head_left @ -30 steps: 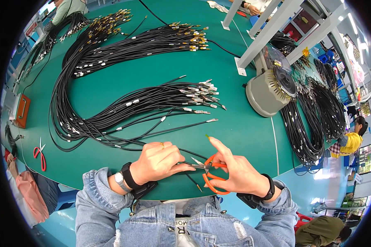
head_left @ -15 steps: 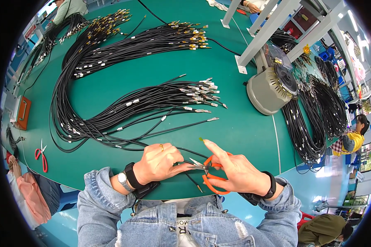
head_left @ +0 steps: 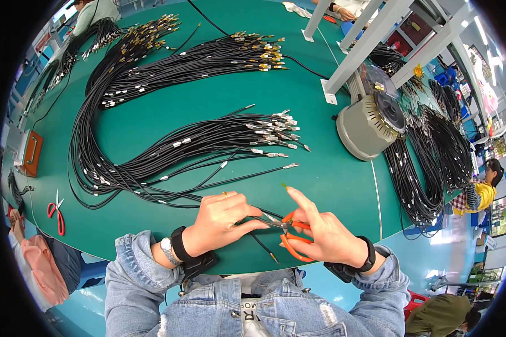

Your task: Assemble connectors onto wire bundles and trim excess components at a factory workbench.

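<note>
Head view is showing red scissors [head_left: 56, 210] lying at nine o'clock on the green surface [head_left: 331, 174]. Left hand [head_left: 219, 222] is pinching a black cable [head_left: 262, 247] at six o'clock, fingers narrow. Right hand [head_left: 326, 236] is gripping orange cutters [head_left: 289, 238] touching that cable.

Thin black cable [head_left: 260, 245] across orange-handled scissors' [head_left: 289, 238] blades, near table edge.

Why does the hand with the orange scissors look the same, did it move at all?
No. The right hand with the orange scissors stays near the green table edge.
</note>
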Motion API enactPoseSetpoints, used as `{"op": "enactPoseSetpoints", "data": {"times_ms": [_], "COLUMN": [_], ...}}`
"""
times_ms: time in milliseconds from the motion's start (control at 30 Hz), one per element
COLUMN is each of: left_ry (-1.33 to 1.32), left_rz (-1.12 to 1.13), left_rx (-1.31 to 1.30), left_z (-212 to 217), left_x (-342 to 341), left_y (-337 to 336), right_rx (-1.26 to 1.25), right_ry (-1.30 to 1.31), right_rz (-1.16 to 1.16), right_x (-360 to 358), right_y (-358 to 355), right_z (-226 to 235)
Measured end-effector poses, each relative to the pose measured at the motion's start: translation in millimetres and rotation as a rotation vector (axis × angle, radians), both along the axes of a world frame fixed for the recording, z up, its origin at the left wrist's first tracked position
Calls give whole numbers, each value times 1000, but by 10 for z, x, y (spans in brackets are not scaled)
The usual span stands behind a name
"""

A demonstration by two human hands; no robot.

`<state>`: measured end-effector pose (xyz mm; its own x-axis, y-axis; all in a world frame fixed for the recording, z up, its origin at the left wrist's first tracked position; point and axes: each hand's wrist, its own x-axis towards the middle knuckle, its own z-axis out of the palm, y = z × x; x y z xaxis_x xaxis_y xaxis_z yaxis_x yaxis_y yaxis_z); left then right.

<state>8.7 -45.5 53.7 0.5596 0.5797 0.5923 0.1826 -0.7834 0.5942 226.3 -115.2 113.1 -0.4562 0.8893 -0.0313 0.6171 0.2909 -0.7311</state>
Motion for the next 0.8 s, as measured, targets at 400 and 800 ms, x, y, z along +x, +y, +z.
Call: {"op": "enactPoseSetpoints", "data": {"times_ms": [400,800], "left_ry": [-65,-152], "left_rz": [-185,-180], "left_rx": [-720,-792], "left_z": [102,58], "left_x": [-19,-40], "left_y": [-70,-104], "right_rx": [196,219], "right_ry": [-79,-121], "right_rz": [78,99], "right_x": [-12,-61], "right_y": [48,111], "right_z": [63,90]}}
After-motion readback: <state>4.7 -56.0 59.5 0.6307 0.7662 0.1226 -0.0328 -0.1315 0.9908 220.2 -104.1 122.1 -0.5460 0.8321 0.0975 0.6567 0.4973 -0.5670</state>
